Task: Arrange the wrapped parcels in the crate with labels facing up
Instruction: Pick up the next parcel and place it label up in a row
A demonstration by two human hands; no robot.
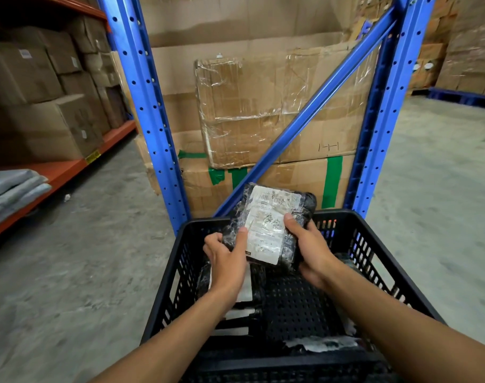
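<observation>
A black wrapped parcel (271, 217) with a white label facing up is held above the far end of the black plastic crate (385, 261). My left hand (227, 258) grips its near left corner, thumb on the label. My right hand (307, 247) grips its right side, thumb on the label too. Inside the crate, another wrapped parcel (249, 294) lies under my left wrist with a white label partly showing. A further parcel with a crumpled label (318, 344) lies at the crate's near end. Bare perforated crate floor shows in the middle.
A blue rack frame (147, 106) with a diagonal brace stands just behind the crate, with taped cardboard boxes (263, 111) stacked behind it. An orange shelf (61, 172) with boxes and grey bags runs along the left. Concrete floor lies on both sides.
</observation>
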